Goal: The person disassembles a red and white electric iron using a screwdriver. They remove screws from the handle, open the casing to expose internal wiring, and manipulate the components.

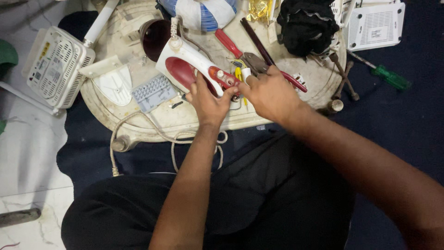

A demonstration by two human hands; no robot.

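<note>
At frame centre, the left hand (208,103) grips a rigid, weighty-looking iron (185,65) by its handle while the right hand (270,95) pinches a small white part (246,74).

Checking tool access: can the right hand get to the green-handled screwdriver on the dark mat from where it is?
Probably yes. The right hand is busy at the red-and-white iron, but the green-handled screwdriver lies out to its right on the dark mat, with only a rusty tool beside the path.
</note>
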